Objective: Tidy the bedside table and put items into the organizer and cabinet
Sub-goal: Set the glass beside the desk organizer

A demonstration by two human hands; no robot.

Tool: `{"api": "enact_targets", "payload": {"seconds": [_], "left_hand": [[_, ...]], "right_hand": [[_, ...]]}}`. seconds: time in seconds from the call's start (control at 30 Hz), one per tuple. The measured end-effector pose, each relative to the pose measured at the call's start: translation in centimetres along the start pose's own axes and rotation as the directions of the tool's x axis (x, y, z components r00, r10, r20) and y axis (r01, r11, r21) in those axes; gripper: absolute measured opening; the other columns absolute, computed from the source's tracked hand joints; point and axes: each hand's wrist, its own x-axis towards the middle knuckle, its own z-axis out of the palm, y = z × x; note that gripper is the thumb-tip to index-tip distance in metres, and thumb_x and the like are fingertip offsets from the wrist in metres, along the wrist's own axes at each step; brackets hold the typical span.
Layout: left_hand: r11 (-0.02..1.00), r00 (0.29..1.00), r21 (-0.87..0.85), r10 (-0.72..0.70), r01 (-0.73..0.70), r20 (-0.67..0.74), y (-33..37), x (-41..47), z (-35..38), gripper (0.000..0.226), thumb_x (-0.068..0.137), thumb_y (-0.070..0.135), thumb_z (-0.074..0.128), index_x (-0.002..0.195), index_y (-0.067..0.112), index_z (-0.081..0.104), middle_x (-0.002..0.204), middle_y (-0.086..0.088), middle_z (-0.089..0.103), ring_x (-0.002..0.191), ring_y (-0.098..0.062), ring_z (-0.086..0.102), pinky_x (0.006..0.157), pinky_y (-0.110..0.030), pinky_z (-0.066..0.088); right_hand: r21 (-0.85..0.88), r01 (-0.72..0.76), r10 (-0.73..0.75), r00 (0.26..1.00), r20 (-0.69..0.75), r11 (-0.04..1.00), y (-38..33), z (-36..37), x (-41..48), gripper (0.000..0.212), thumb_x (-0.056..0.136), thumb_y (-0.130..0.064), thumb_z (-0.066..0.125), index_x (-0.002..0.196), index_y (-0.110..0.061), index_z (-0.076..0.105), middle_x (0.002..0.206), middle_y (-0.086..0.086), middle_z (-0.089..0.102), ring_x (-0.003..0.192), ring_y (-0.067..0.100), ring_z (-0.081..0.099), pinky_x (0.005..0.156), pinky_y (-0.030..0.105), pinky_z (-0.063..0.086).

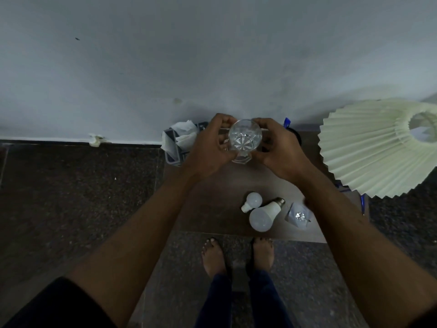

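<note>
Grip: left hand (208, 147) and right hand (281, 152) clasp glass (244, 138); organizer (171, 157) holds tissue (184, 133).

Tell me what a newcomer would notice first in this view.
Dead centre, a clear glass with a star-cut base is gripped between the left hand and the right hand, near the wall. At the right edge a large pale pleated lampshade juts into view, brighter than anything else. A small bulb and a large bulb, both white, lie side by side near the front of the brown table.
</note>
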Motion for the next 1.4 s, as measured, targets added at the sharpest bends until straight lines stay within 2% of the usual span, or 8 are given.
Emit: {"api": "enact_targets", "payload": {"seconds": [0.1,0.23,0.37,0.47,0.67,1.0,1.17,1.4], "left_hand": [[0.995,1.000,0.091,0.027,-0.027,0.009,-0.6,1.0,-0.2,0.074,0.073,0.000,0.083,0.139,0.011,0.050,0.131,-0.001,0.058,0.112,-0.011,0.066,0.090,-0.029,0.060],[0.971,0.998,0.231,0.057,-0.055,-0.005,-1.7,1.9,-0.2,0.072,0.074,0.000,0.080,0.140,0.005,0.052,0.131,-0.009,0.062,0.108,-0.016,0.065,0.091,-0.033,0.058],[0.956,0.999,0.289,0.044,-0.040,-0.008,-2.4,2.4,-0.1,0.071,0.072,0.002,0.081,0.137,0.006,0.055,0.128,-0.009,0.065,0.110,-0.021,0.068,0.093,-0.040,0.058],[0.957,1.000,0.290,0.014,-0.014,0.002,-2.7,2.5,0.1,0.070,0.072,-0.001,0.080,0.137,0.005,0.054,0.128,-0.010,0.066,0.113,-0.022,0.068,0.095,-0.044,0.057],[0.957,1.000,0.289,-0.015,0.012,0.009,-2.8,2.6,0.4,0.068,0.071,-0.001,0.081,0.134,0.005,0.055,0.125,-0.010,0.066,0.111,-0.022,0.068,0.093,-0.045,0.057],[0.945,0.999,0.326,-0.038,0.027,0.026,-2.2,2.6,0.4,0.069,0.070,0.011,0.086,0.131,0.007,0.055,0.122,-0.008,0.067,0.108,-0.022,0.068,0.091,-0.045,0.057],[0.944,0.999,0.327,-0.041,0.036,0.008,-2.1,2.1,0.8,0.079,0.071,0.009,0.084,0.142,0.006,0.049,0.135,-0.010,0.060,0.124,-0.024,0.061,0.101,-0.044,0.054],[0.975,0.994,0.215,-0.034,0.055,-0.101,-1.2,-0.7,0.6,0.070,0.076,0.011,0.083,0.139,0.009,0.052,0.133,-0.006,0.061,0.119,-0.017,0.063,0.097,-0.041,0.057]], "right_hand": [[-0.089,0.029,-0.029,1.000,-0.002,0.996,0.3,0.6,1.0,0.068,0.079,-0.009,0.081,0.139,-0.013,0.049,0.132,0.002,0.061,0.114,0.007,0.061,0.093,0.015,0.051],[-0.144,0.029,-0.029,1.000,0.002,0.989,0.8,1.2,2.1,0.064,0.080,-0.009,0.080,0.136,-0.013,0.051,0.130,0.005,0.061,0.114,0.016,0.063,0.098,0.032,0.056],[-0.174,0.034,-0.030,0.999,0.026,0.984,1.2,1.5,2.5,0.065,0.079,-0.011,0.081,0.136,-0.013,0.049,0.130,0.005,0.061,0.115,0.016,0.062,0.098,0.032,0.055],[-0.196,0.050,-0.044,0.998,0.035,0.979,1.5,1.8,2.6,0.066,0.081,-0.013,0.080,0.138,-0.013,0.047,0.130,0.006,0.061,0.114,0.015,0.061,0.097,0.026,0.053],[-0.218,0.057,-0.051,0.998,0.034,0.974,2.0,2.0,2.6,0.064,0.082,-0.014,0.080,0.137,-0.010,0.048,0.129,0.007,0.061,0.114,0.018,0.062,0.099,0.030,0.053],[-0.255,0.025,-0.024,1.000,0.008,0.967,1.9,2.1,2.7,0.061,0.081,-0.008,0.079,0.134,-0.009,0.050,0.125,0.009,0.063,0.111,0.021,0.064,0.094,0.027,0.053],[-0.310,-0.001,0.015,0.999,0.043,0.951,1.3,2.1,2.6,0.083,0.080,-0.012,0.082,0.150,-0.006,0.038,0.140,0.014,0.055,0.128,0.026,0.056,0.109,0.038,0.047],[-0.252,-0.044,0.037,0.999,-0.035,0.967,-0.3,0.8,0.8,0.089,0.077,-0.017,0.085,0.151,-0.014,0.037,0.141,0.011,0.053,0.126,0.023,0.056,0.102,0.042,0.053]]}}
